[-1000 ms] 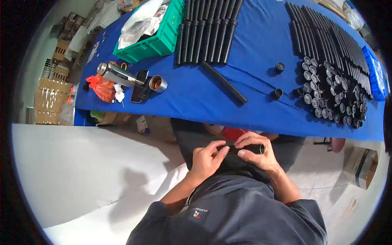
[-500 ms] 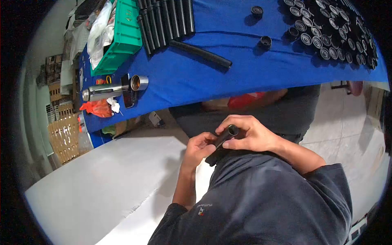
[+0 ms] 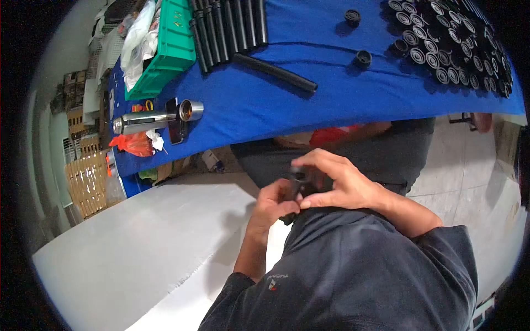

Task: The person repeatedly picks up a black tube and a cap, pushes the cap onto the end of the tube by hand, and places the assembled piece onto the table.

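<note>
A short black tube [image 3: 298, 177] is held in front of my lap, its upper part smeared by motion. My left hand [image 3: 271, 207] is closed around its lower part, thumb pressed against the side. My right hand [image 3: 345, 185] curves about the upper end, with index finger and thumb on either side of it; the other fingers are partly hidden. Beyond my hands, a long black tube [image 3: 276, 73] lies at an angle on the blue cloth [image 3: 243, 116], beside a row of black tubes [image 3: 234, 27].
Many round black pieces [image 3: 441, 58] stand grouped at the right, with two more, a round cap [image 3: 363, 58] and another [image 3: 352, 17], apart. A green crate [image 3: 175, 47], steel flask [image 3: 142, 122], metal cup [image 3: 191, 110], phone [image 3: 176, 129] and red bag [image 3: 132, 144] are at left.
The black tube has turned more upright, and its open end has shifted left, away from my right palm. My right index finger and thumb are wider apart. The view has shifted slightly.
</note>
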`<state>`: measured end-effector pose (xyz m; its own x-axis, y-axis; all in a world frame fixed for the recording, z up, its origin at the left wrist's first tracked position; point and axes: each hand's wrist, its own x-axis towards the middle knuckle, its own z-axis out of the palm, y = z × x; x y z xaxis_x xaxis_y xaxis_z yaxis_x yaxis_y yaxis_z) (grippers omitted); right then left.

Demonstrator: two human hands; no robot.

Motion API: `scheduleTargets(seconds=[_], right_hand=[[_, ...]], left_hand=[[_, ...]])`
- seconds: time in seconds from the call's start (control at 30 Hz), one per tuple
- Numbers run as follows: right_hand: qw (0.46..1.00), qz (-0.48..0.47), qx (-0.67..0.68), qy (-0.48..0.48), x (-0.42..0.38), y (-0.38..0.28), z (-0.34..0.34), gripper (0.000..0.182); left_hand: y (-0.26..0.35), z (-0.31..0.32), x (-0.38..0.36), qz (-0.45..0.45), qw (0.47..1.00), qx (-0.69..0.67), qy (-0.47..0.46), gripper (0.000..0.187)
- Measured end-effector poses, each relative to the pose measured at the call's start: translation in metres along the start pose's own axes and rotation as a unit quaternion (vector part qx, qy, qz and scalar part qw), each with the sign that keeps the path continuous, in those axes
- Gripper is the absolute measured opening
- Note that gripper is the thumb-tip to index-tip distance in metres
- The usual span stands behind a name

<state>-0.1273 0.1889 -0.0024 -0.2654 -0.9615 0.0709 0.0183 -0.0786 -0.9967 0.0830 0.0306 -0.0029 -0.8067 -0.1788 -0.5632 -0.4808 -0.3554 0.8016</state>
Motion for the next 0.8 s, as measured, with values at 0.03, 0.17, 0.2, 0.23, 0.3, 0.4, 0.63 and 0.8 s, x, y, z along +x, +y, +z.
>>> scheduleTargets(seconds=[0.03, 0.17, 0.2, 0.23, 0.3, 0.4, 0.63, 0.8], right_hand=[[1.0, 0.003, -0.02, -0.005, 0.002, 0.0, 0.0, 0.086], [0.997, 0.038, -0.047, -0.048, 0.0, 0.004, 0.009, 0.082], [0.999, 0.009, -0.035, -0.017, 0.002, 0.005, 0.01, 0.076], [0.999, -0.019, -0.021, 0.014, 0.003, 0.007, 0.011, 0.071], [0.997, -0.022, -0.062, 0.028, 0.001, 0.004, 0.005, 0.046], [0.994, 0.097, 0.028, 0.04, -0.006, -0.008, -0.011, 0.035], [0.982, 0.085, 0.164, 0.041, -0.001, -0.005, -0.01, 0.041], [0.99, 0.074, 0.115, -0.02, 0.004, -0.01, -0.009, 0.043]], left_hand=[[-0.001, 0.004, 0.005, 0.074, 0.993, -0.083, 0.032, 0.029], [0.02, 0.011, 0.028, 0.258, 0.91, -0.321, 0.054, 0.032], [0.018, 0.009, 0.031, 0.245, 0.912, -0.323, 0.055, 0.031], [0.016, 0.009, 0.033, 0.231, 0.915, -0.326, 0.056, 0.03], [0.01, 0.007, 0.032, 0.196, 0.912, -0.36, 0.03, 0.029], [0.014, -0.004, 0.029, 0.254, 0.847, -0.457, 0.097, 0.031], [-0.038, -0.053, 0.006, 0.167, 0.936, -0.281, 0.129, 0.026], [-0.062, -0.06, -0.008, 0.064, 0.957, -0.273, 0.067, 0.025]])
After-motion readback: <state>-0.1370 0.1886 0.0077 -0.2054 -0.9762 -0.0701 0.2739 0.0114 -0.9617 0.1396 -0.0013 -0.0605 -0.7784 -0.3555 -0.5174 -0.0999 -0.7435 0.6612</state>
